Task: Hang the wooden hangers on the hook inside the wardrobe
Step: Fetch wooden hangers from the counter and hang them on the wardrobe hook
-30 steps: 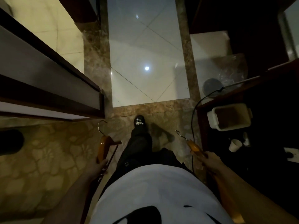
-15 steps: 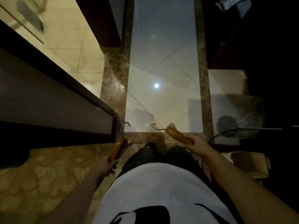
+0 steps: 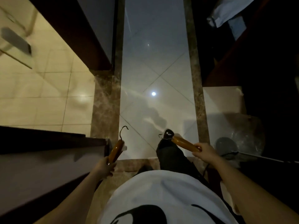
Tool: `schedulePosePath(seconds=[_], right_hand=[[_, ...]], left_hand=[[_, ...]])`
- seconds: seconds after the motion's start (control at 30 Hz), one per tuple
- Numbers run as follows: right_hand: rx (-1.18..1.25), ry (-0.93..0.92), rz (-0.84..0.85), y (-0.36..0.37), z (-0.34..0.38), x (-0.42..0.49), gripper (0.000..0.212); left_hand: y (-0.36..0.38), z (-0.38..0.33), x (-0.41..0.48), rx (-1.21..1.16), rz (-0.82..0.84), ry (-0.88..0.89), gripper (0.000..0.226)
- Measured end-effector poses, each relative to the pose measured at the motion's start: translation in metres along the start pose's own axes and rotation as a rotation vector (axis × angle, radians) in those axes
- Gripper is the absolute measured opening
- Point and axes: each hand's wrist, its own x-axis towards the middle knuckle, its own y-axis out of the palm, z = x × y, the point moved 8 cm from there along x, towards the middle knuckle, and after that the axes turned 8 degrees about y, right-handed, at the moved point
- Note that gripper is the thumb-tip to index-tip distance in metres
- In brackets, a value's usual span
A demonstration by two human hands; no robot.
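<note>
I look straight down at my own body in a dim corridor. My left hand point(image 3: 105, 167) grips a glossy brown wooden hanger point(image 3: 116, 150); its metal hook points up and curls right. My right hand point(image 3: 204, 152) grips a second wooden hanger point(image 3: 184, 144), which lies nearly level with its hook pointing left over my raised right shoe point(image 3: 168, 134). Both hangers are seen edge-on, their lower parts hidden behind my hands and arms. No wardrobe interior or hook shows clearly.
A dark wooden door or panel point(image 3: 48, 152) stands close on my left, with a yellow tiled floor point(image 3: 48, 88) behind it. White glossy floor tiles point(image 3: 155, 78) stretch ahead. Dark furniture point(image 3: 258, 78), a light cloth point(image 3: 229, 12), a clear plastic bag point(image 3: 242, 135) and a cable point(image 3: 231, 153) crowd the right.
I have walked forward from the patterned carpet onto the white tiles. Both hands rose and moved ahead with their hangers; my right leg is stepping forward.
</note>
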Motion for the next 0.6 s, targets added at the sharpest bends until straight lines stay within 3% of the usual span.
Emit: schedulePosePath(seconds=[0.23, 0.37, 0.43, 0.6], right_hand=[[0.122, 0.178, 0.053, -0.081, -0.027, 0.064, 0.03], [0.132, 0.224, 0.0, -0.13, 0.011, 0.071, 0.02], [0.129, 0.225, 0.001, -0.146, 0.033, 0.085, 0.027], [0.119, 0.204, 0.044, -0.171, 0.109, 0.119, 0.028]], left_hand=[[-0.006, -0.173, 0.059, 0.052, 0.013, 0.167, 0.027], [-0.019, -0.26, 0.084, 0.152, 0.024, 0.312, 0.022], [-0.033, -0.29, 0.096, 0.179, 0.025, 0.37, 0.019], [-0.081, -0.314, 0.138, 0.216, 0.078, 0.387, 0.028]])
